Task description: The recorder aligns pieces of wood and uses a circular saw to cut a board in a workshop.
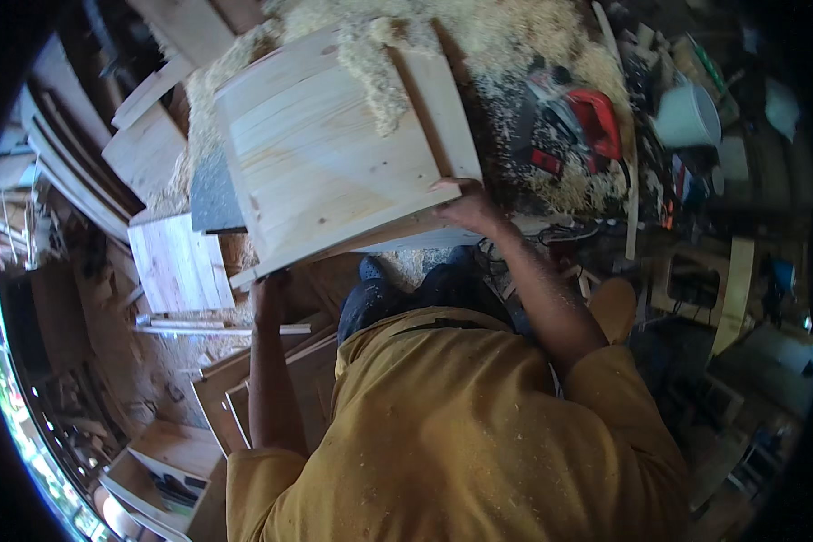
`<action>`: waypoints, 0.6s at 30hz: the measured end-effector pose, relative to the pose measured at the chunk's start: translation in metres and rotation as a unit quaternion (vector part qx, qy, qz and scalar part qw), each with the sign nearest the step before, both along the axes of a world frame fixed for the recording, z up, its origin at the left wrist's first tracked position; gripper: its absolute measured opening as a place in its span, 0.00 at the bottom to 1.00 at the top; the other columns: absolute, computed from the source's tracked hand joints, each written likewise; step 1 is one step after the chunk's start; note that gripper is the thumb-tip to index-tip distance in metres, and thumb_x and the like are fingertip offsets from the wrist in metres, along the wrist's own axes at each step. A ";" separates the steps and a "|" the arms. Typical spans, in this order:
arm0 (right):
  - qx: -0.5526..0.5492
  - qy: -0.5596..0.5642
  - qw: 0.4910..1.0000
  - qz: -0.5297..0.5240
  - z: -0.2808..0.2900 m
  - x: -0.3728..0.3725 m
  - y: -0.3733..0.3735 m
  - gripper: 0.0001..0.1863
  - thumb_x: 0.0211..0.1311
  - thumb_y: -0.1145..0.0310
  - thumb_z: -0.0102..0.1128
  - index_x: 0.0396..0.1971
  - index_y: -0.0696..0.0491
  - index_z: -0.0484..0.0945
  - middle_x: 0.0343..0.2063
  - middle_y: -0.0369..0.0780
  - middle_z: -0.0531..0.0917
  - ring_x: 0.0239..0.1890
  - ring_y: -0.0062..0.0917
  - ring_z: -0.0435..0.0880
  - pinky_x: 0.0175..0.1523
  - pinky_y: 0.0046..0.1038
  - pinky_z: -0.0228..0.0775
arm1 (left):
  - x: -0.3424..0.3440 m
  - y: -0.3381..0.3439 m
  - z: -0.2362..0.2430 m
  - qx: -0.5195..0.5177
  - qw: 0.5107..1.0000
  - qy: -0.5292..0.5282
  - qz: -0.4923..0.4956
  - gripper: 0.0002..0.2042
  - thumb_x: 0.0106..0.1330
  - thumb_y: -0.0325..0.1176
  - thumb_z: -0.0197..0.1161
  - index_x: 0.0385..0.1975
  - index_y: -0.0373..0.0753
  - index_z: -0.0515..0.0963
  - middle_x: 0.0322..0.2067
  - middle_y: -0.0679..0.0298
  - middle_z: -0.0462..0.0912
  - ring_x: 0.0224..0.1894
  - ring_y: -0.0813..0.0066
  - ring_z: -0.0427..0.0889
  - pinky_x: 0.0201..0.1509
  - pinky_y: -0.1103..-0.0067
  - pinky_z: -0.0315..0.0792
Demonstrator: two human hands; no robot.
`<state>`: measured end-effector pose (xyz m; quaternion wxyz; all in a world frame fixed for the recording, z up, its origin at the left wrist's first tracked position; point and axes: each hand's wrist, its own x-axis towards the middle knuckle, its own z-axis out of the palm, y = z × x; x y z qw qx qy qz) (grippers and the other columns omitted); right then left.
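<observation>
Head view: both hands' fingers, left (269, 291) & right (465, 203), clamped on wooden panel (334, 154) edge

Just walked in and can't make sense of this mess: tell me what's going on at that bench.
A person in a mustard shirt grips a pale wooden panel by its near edge, the right hand at one corner and the left hand under the other. The panel lies tilted over a workbench heaped with wood shavings. A red power tool sits to its right.

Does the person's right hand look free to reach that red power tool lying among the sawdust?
Probably not right now: the right hand grips the corner of the pale wooden panel, though the red power tool lies close, with only sawdust between.
</observation>
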<state>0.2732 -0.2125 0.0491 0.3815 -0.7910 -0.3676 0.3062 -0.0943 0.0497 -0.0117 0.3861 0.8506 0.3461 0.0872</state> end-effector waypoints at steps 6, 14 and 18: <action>0.058 0.000 0.998 -0.012 0.015 -0.012 0.002 0.16 0.41 0.75 0.66 0.36 0.52 0.78 0.37 0.42 0.81 0.43 0.30 0.80 0.49 0.27 0.71 | -0.031 -0.004 -0.036 -0.012 1.000 -0.019 -0.004 0.12 0.61 0.33 0.56 0.45 0.42 0.70 0.39 0.59 0.77 0.39 0.66 0.77 0.42 0.73 0.71; -0.004 -0.006 1.000 -0.002 -0.003 -0.006 0.005 0.19 0.39 0.72 0.67 0.37 0.52 0.77 0.35 0.46 0.80 0.40 0.37 0.80 0.46 0.29 0.72 | 0.008 -0.028 0.027 -0.386 0.857 -0.107 0.325 0.17 0.62 0.34 0.56 0.50 0.46 0.65 0.46 0.60 0.74 0.47 0.66 0.75 0.50 0.69 0.69; 0.002 -0.004 1.000 0.004 -0.006 -0.006 0.006 0.20 0.37 0.71 0.68 0.36 0.54 0.77 0.34 0.46 0.80 0.39 0.37 0.80 0.45 0.30 0.72 | 0.007 -0.029 0.027 -0.382 0.850 -0.108 0.346 0.16 0.61 0.33 0.58 0.49 0.47 0.67 0.43 0.63 0.74 0.44 0.68 0.75 0.46 0.73 0.71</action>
